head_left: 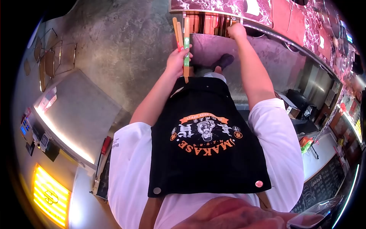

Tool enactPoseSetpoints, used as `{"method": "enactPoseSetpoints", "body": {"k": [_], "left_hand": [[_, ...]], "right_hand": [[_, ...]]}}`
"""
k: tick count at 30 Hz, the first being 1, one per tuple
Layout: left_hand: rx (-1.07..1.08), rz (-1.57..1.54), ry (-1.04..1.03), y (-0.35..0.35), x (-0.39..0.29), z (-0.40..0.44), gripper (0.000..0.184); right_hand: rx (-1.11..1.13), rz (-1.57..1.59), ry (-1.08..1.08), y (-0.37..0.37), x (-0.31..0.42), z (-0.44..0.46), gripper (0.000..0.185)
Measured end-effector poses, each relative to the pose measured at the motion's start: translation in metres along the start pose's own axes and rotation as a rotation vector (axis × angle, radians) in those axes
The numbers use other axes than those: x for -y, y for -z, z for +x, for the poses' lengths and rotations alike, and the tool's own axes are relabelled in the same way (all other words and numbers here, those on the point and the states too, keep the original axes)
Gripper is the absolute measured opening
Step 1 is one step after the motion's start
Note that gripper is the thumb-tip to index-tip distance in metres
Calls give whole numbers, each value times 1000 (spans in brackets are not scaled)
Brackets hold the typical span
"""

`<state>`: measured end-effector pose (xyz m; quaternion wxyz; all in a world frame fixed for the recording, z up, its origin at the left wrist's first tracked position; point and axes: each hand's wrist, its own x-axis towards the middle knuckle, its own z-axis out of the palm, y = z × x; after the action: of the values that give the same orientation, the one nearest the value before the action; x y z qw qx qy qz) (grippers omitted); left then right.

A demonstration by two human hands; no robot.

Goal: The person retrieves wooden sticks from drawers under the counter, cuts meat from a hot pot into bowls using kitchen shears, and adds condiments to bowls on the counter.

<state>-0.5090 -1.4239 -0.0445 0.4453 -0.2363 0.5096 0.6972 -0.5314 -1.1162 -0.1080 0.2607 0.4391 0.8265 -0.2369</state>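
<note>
My left hand (178,61) is closed around several wooden chopsticks (186,28), which stick up past the fingers and out below. A green paper band wraps one part of them, and a red band shows on another. Ahead is a pulled-out drawer (198,35) under the counter, with brown and reddish long items (206,23) lying side by side in it. My right hand (237,31) is at the drawer's right end, fingers curled at its edge. What these fingers hold, if anything, is hidden.
A marble-patterned counter (225,6) runs along the top and right. A shoe (225,60) stands on the grey floor (141,34) below the drawer. Folding chairs (49,61) are at the far left, near a lit white counter (78,110). A black apron (206,168) covers my front.
</note>
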Motion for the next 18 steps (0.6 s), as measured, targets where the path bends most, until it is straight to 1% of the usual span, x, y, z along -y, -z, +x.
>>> {"method": "enactPoseSetpoints", "body": {"k": [1,2,3,5,7,9,10,11,12,14,15,17,18], "left_hand": [[1,0,6,0,2,1,27],[-3,-24,5,0,4,1,26],[-7,-51,1,-1,7,1,24],[-3,-62,2,-4,12,3,25],[-1,-74,1,-8,16,3,25],[-12,-68,0,-12,16,-1,28],[-16,-73,-7,-13,18,-2,28],[-31,-86,-25,-13,19,-1,28],[-49,-97,-37,-13,22,-4,28],[-89,-121,-49,-16,28,-11,27],[-119,-146,-60,-18,27,-10,26],[-115,-179,-72,-20,31,-14,26],[-110,-217,-77,-21,33,-17,26]], "right_hand": [[78,4,30,4,0,0,30],[-38,-65,63,4,-1,-10,27],[-35,-69,59,2,-5,-13,27],[110,14,5,2,-8,-14,25],[107,57,12,-1,-9,-4,23],[139,159,-54,-11,-7,15,20],[173,261,-139,-10,2,14,21],[173,258,-126,-20,2,29,21],[132,123,-56,-45,-7,56,23],[17,-186,104,-51,-7,59,31],[-75,-18,-31,-71,-17,83,35],[40,80,-81,-36,-3,48,30],[42,72,-73,-32,-5,41,30]]}}
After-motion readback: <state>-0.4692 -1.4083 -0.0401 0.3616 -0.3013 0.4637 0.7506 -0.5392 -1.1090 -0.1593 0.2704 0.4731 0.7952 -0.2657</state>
